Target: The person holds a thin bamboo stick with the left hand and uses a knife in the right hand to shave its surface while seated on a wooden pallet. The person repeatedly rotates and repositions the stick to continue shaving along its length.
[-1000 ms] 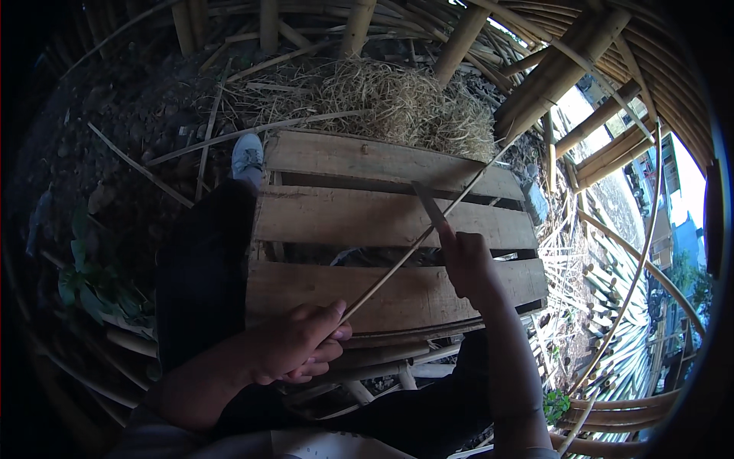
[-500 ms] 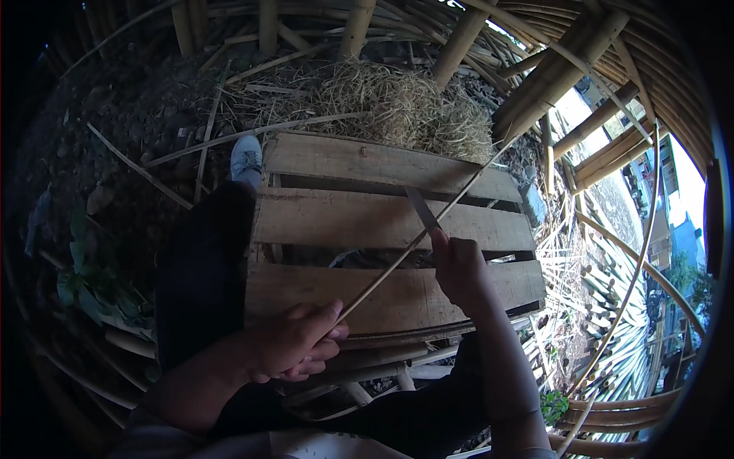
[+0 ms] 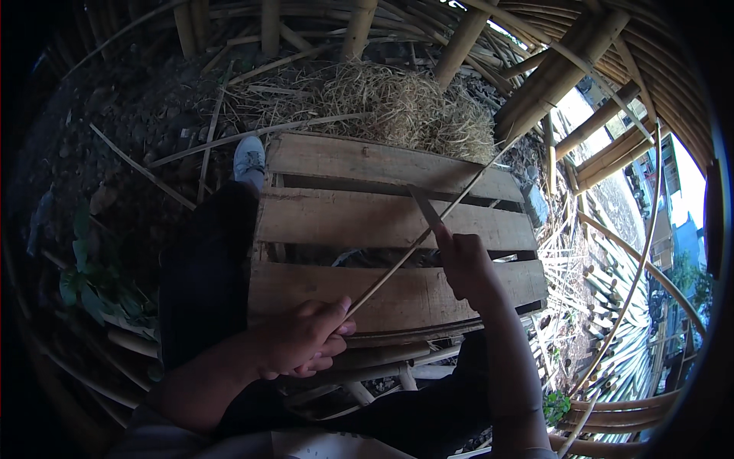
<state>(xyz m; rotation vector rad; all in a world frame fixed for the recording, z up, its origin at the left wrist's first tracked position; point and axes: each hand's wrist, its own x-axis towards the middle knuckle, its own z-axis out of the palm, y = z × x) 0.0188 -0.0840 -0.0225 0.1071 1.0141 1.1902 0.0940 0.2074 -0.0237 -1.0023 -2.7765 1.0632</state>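
Observation:
My left hand (image 3: 306, 340) is closed around the near end of a thin bamboo strip (image 3: 397, 266). From there the strip slants up to the right, over a slatted wooden crate (image 3: 336, 218). Closed on the handle of a knife (image 3: 425, 208) is my right hand (image 3: 468, 264), right of the strip's middle. The knife's blade points up and to the left, lying across or against the strip; whether its edge cuts in cannot be told. My fingers hide most of the handle.
A heap of dry shavings (image 3: 382, 99) lies beyond the crate. Thick bamboo poles (image 3: 562, 73) stand at the far right, and a bundle of cut bamboo (image 3: 623, 314) lies to the right. My shoe (image 3: 249, 159) rests beside the crate's far left corner. Leafy plants (image 3: 88, 283) grow at left.
My right hand and the knife have shifted very slightly right and downward. The left hand has moved a little to the right, still holding the strip.

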